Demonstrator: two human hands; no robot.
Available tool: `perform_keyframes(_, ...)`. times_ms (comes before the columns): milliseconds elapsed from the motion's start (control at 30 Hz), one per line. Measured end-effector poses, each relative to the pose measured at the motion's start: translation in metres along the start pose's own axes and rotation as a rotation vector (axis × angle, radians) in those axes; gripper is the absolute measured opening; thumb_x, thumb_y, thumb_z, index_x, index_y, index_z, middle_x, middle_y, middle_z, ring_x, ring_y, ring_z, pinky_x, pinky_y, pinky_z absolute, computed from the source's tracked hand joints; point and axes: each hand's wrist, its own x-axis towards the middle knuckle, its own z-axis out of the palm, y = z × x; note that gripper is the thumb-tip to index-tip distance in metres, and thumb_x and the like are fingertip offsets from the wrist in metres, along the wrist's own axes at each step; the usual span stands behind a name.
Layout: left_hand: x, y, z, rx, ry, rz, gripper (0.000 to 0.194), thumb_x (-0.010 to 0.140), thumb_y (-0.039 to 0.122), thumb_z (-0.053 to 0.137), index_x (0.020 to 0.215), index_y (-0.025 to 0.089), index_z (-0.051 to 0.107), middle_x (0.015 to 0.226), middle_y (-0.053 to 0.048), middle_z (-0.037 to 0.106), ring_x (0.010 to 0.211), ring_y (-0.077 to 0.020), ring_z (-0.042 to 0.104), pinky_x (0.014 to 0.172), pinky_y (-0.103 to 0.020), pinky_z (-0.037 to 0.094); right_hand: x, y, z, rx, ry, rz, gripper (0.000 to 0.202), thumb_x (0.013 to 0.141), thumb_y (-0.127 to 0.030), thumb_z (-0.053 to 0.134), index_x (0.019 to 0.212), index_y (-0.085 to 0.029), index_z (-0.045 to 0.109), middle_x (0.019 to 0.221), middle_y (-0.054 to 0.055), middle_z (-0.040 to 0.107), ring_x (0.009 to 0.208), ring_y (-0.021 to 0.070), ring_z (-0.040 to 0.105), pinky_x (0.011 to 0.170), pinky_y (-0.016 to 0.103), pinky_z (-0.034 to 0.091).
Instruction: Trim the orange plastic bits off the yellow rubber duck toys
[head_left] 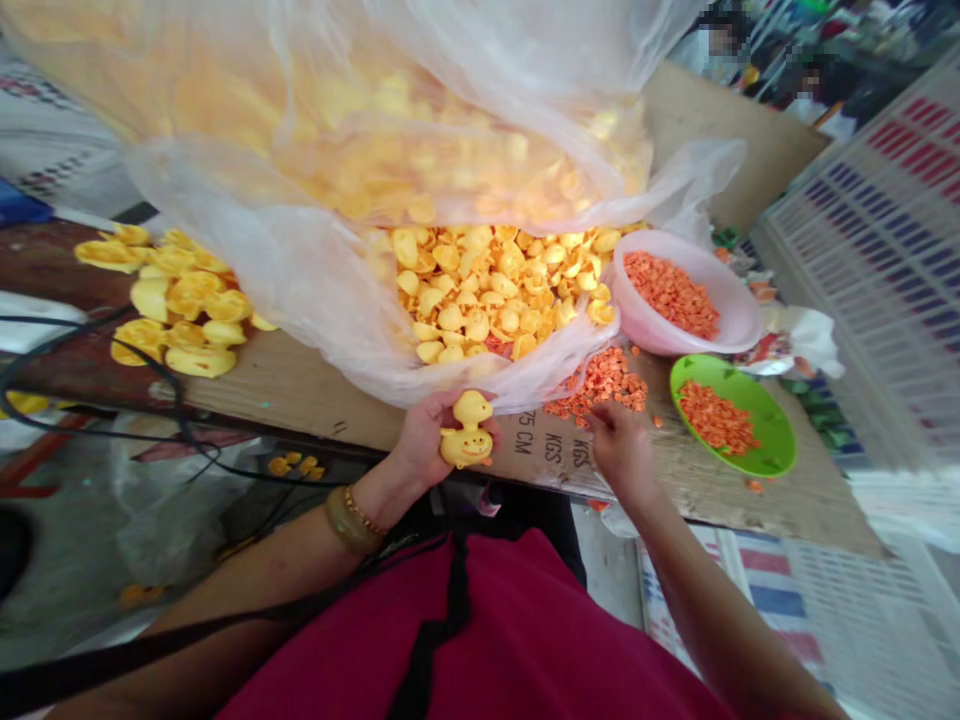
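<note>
Nearest the lens, a red garment point(525, 640) fills the bottom of the head view, with both forearms reaching out over it. Curled around a yellow toy duck point(466, 432), the left hand point(427, 440) has its fingers closed on the duck's back and base, holding it upright at the table edge. Just beyond those fingers gapes a clear plastic bag point(322, 280) heaped with yellow duck parts point(480, 295). Off to the right, the right hand point(619, 445) has its fingertips pinched together at the near edge of a loose pile of small orange pieces point(604, 382) on the cardboard-covered table point(315, 385); whether a piece sits between them cannot be told. Past that hand stand a green plate point(757, 440) and a pink bowl point(675, 325), both carrying orange pieces. Far left of the duck-holding fingers lies a separate heap of yellow shells point(176, 300).
</note>
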Motion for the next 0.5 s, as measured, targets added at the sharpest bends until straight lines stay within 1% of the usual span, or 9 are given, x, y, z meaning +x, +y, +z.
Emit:
perform_keyframes(67, 0.001, -0.001, 0.001, -0.002, 0.001, -0.018, 0.029, 0.08, 0.029, 0.048, 0.093, 0.01, 0.066, 0.064, -0.013, 0.068, 0.058, -0.0292, 0.067, 0.042, -0.037, 0.053, -0.001, -0.028, 0.001, 0.335, -0.041, -0.167, 0.013, 0.088, -0.022, 0.055, 0.085, -0.02, 0.068, 0.076, 0.003, 0.068, 0.068, 0.0168, 0.063, 0.065, 0.028, 0.051)
perform_keyframes(100, 0.001, -0.002, 0.002, -0.01, 0.002, -0.03, 0.029, 0.08, 0.029, 0.048, 0.093, 0.01, 0.067, 0.064, -0.012, 0.068, 0.057, -0.0281, 0.066, 0.042, -0.036, 0.052, -0.002, -0.043, 0.003, 0.443, -0.087, -0.263, 0.015, 0.089, -0.022, 0.055, 0.088, -0.021, 0.069, 0.079, 0.003, 0.069, 0.07, 0.0159, 0.064, 0.066, 0.027, 0.051)
perform_keyframes(167, 0.003, -0.004, 0.004, -0.042, 0.036, -0.05, 0.029, 0.08, 0.026, 0.048, 0.089, 0.009, 0.069, 0.064, -0.011, 0.068, 0.054, -0.0241, 0.064, 0.044, -0.033, 0.052, -0.006, -0.069, 0.008, 0.508, -0.172, -0.445, 0.018, 0.09, -0.018, 0.053, 0.092, -0.023, 0.071, 0.085, 0.003, 0.071, 0.076, 0.0146, 0.065, 0.069, 0.026, 0.051)
perform_keyframes(233, 0.004, -0.006, 0.005, -0.078, 0.09, -0.055, 0.026, 0.078, 0.021, 0.048, 0.082, 0.007, 0.069, 0.063, -0.011, 0.068, 0.052, -0.0201, 0.062, 0.048, -0.03, 0.052, -0.009, -0.084, 0.013, 0.46, -0.212, -0.573, 0.019, 0.09, -0.013, 0.053, 0.09, -0.02, 0.071, 0.085, 0.005, 0.071, 0.077, 0.0141, 0.065, 0.069, 0.024, 0.05)
perform_keyframes(267, 0.004, -0.006, 0.006, -0.089, 0.114, -0.056, 0.025, 0.078, 0.019, 0.048, 0.079, 0.007, 0.069, 0.063, -0.011, 0.067, 0.053, -0.0189, 0.062, 0.05, -0.028, 0.052, -0.009, -0.088, 0.014, 0.421, -0.228, -0.609, 0.018, 0.089, -0.012, 0.053, 0.087, -0.018, 0.07, 0.082, 0.005, 0.071, 0.075, 0.0139, 0.064, 0.068, 0.024, 0.049)
perform_keyframes(367, 0.004, -0.007, 0.007, -0.097, 0.129, -0.083, 0.023, 0.076, 0.018, 0.048, 0.075, 0.007, 0.068, 0.064, -0.01, 0.067, 0.053, -0.0184, 0.061, 0.052, -0.028, 0.051, -0.008, -0.089, 0.015, 0.278, -0.301, -0.657, 0.019, 0.089, -0.01, 0.053, 0.077, -0.015, 0.067, 0.072, 0.004, 0.066, 0.067, 0.0131, 0.06, 0.062, 0.022, 0.044)
perform_keyframes(500, 0.001, -0.009, 0.008, -0.091, 0.125, -0.106, 0.021, 0.078, 0.018, 0.048, 0.074, 0.009, 0.067, 0.063, -0.008, 0.066, 0.052, -0.0176, 0.059, 0.051, -0.028, 0.049, -0.008, -0.098, 0.007, 0.048, -0.431, -0.691, 0.019, 0.087, -0.008, 0.052, 0.076, -0.014, 0.066, 0.077, 0.007, 0.065, 0.07, 0.0153, 0.058, 0.065, 0.024, 0.043)
